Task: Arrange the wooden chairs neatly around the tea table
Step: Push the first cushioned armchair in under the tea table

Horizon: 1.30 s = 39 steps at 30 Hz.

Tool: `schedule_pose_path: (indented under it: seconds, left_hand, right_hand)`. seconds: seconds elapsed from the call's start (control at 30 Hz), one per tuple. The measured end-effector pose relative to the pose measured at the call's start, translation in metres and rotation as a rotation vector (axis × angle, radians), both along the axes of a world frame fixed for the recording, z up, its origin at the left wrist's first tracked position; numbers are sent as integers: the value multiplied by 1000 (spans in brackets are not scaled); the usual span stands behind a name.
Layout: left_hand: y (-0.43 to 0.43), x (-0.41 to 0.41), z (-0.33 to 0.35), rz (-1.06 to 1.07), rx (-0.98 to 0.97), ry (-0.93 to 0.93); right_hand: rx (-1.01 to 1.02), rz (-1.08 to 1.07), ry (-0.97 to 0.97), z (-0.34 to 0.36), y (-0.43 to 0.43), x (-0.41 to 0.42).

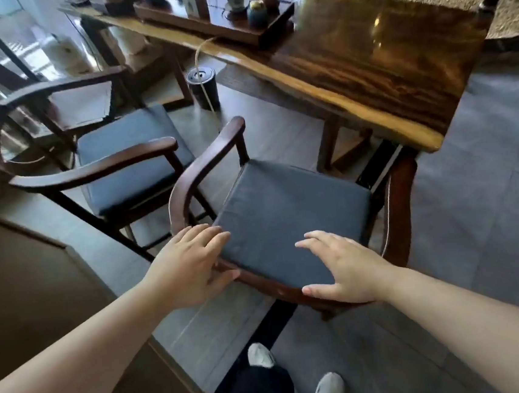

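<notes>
both hands on the near chair (285, 219) back rail: left hand (192, 266) and right hand (347, 267) lie loose, fingers spread, not clenched. past them, its seat points under the table (365, 59). second chair (115, 159) left of the grip.

You face a long, glossy tea table of striped brown wood with a pale live edge (365, 59). Just before its near end stands a dark curved-arm wooden chair with a grey seat cushion (285, 219), upright, its right arm touching or under the table's corner. Left of it, farther from the table, a matching dark armchair with grey cushion (127, 158) stands angled.
</notes>
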State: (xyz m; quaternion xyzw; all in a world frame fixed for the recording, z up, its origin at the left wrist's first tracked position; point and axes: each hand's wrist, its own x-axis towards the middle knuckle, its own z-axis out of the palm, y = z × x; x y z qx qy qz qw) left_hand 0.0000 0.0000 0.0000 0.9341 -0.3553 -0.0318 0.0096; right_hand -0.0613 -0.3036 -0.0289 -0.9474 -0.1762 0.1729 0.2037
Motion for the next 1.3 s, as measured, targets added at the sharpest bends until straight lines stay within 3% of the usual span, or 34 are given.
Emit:
schedule_pose_path:
  seconds: [0.2, 0.37, 0.5, 0.73, 0.97, 1.1, 1.3]
  left_hand:
    - [18, -3, -42, -166, 153, 29]
    - [19, 28, -70, -284, 223, 61]
    - [9, 55, -66, -355, 292, 211]
    - [18, 92, -59, -485, 439, 259]
    - [40, 149, -45, -465, 552, 223]
    - [49, 177, -49, -450, 510, 170]
    - [57, 178, -59, -393, 386, 172]
  right_hand:
    - [-11, -36, 184, -25, 7, -33]
    - [-78, -187, 276, -53, 19, -41]
    - [-102, -367, 230, -70, 29, -44]
    - [-37, -438, 111, -75, 51, -35]
    - [-36, -438, 70, -81, 97, 5]
    - [-36, -421, 70, -85, 108, 25]
    - [44, -234, 341, -76, 72, 38]
